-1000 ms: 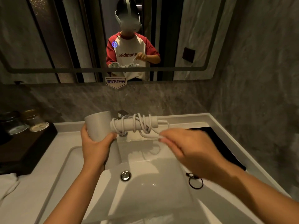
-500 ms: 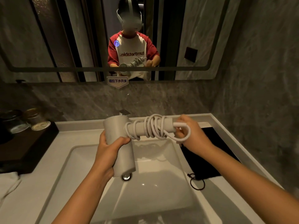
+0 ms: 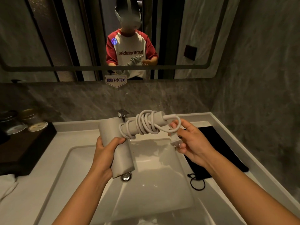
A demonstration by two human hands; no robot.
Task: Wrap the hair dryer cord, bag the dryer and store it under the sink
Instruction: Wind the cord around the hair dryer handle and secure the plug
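At the far left, a dark tray [image 3: 24, 148] sat on the white bench [image 3: 48, 184], carrying two lidded jars [image 3: 31, 120] at its 12 o'clock edge. A white towel [image 3: 6, 185] lay at the tray's 6 o'clock. The left hand [image 3: 103, 157] was wrapped around the barrel of the grey hair dryer [image 3: 116, 143], thumb across the front, holding it above the sink [image 3: 154, 184] with the barrel mouth just over the drain [image 3: 126, 177]. The dryer's handle pointed toward 2 o'clock, and the white cord [image 3: 144, 125] was coiled around it in several turns. A chrome faucet [image 3: 123, 114] stood at 12 o'clock of the barrel. The right hand [image 3: 193, 143], at 3 o'clock of the handle, pinched the cord's last loop between thumb and fingertips, with the plug [image 3: 176, 141] lying against the remaining, loosely curled fingers. At 4 o'clock of that hand, a black drawstring bag [image 3: 224, 151] lay flat on the bench, its loop [image 3: 197, 184] at the sink's rim.
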